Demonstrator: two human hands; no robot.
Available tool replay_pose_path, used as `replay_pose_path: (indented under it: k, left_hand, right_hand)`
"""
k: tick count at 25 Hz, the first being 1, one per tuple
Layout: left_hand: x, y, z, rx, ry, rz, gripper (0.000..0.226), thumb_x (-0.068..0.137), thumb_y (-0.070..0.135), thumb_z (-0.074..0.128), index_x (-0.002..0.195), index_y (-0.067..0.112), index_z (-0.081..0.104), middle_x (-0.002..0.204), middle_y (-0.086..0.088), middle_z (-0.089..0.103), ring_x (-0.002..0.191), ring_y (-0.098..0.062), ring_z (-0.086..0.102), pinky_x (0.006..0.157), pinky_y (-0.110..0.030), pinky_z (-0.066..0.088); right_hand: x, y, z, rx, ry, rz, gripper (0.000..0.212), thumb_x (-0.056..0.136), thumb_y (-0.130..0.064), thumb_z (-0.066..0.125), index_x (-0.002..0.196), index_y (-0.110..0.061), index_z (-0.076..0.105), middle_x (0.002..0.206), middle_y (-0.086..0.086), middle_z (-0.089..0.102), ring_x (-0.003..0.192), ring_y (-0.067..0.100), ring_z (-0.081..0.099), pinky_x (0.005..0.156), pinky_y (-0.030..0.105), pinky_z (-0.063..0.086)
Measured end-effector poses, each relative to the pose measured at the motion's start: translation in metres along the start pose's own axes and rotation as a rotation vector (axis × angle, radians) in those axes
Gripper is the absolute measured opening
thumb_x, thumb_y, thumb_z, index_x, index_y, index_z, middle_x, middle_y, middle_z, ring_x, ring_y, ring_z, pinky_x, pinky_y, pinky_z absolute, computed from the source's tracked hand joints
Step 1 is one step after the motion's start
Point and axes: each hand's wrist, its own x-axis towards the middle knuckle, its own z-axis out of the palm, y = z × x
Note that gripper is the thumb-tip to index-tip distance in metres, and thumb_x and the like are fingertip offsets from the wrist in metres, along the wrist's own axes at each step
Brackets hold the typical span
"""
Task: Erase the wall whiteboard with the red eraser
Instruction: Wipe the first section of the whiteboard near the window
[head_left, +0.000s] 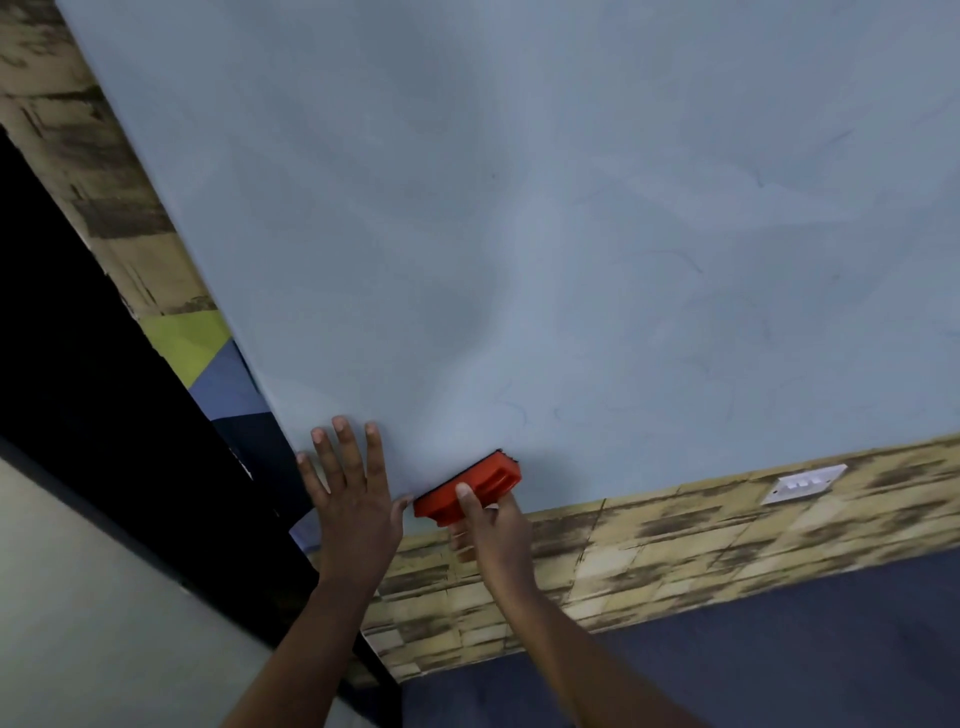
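Observation:
The wall whiteboard (519, 208) fills most of the view, pale grey-blue with faint smudges and a few thin leftover marks toward the right. The red eraser (483, 480) is pressed against the board close to its bottom edge, near the lower left corner. My right hand (488, 525) grips the eraser from below, thumb on its top face. My left hand (353, 493) lies flat with fingers spread on the board's lower left corner, just left of the eraser, thumb tip almost touching it.
Below the board runs a wall strip with a tan brick pattern (675, 545), holding a white switch plate (805, 483). A dark blue floor (779, 649) lies lower right. A black frame (104, 389) and pale surface (78, 597) stand at left.

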Motion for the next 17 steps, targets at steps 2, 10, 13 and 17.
replay_pose_path:
  k: [2, 10, 13, 17]
  left_hand:
    - [-0.002, -0.002, -0.002, 0.006, -0.001, 0.007, 0.152, 0.064, 0.035, 0.101, 0.169, 0.007, -0.005, 0.173, -0.023, -0.018, 0.161, -0.044, -0.017, 0.129, -0.060, -0.012]
    - [0.000, 0.016, -0.027, -0.129, 0.088, -0.051, 0.080, 0.095, 0.022, 0.081, 0.161, 0.007, 0.038, 0.169, -0.030, 0.019, 0.159, -0.049, 0.016, 0.125, -0.065, 0.024]
    - [0.014, 0.022, -0.034, -0.092, 0.170, 0.040, 0.067, 0.100, 0.025, 0.072, 0.158, 0.006, 0.044, 0.166, -0.028, 0.028, 0.156, -0.045, 0.025, 0.126, -0.062, 0.024]
    - [0.051, 0.015, -0.050, -0.155, 0.286, 0.041, 0.065, 0.104, 0.024, 0.067, 0.160, 0.004, 0.040, 0.167, -0.032, 0.024, 0.162, -0.042, 0.012, 0.128, -0.064, 0.016]
  right_hand:
    - [0.000, -0.003, -0.001, 0.046, 0.027, -0.012, 0.035, 0.096, -0.051, 0.063, 0.107, -0.018, 0.064, 0.075, 0.011, 0.076, 0.063, 0.029, 0.074, 0.058, 0.040, 0.060]
    - [0.031, 0.017, -0.100, 0.208, 0.370, 0.116, 0.054, 0.092, -0.065, 0.060, 0.111, -0.015, 0.067, 0.087, 0.008, 0.073, 0.074, 0.025, 0.071, 0.065, 0.042, 0.062]
    - [0.031, 0.020, -0.101, 0.217, 0.452, 0.090, 0.049, 0.085, -0.065, 0.070, 0.107, -0.022, 0.073, 0.100, 0.003, 0.078, 0.094, 0.025, 0.076, 0.081, 0.051, 0.064]
    - [0.033, -0.026, -0.117, 0.170, 0.664, -0.100, 0.043, 0.074, -0.050, 0.089, 0.105, -0.029, 0.067, 0.086, -0.002, 0.070, 0.086, 0.019, 0.072, 0.080, 0.046, 0.064]
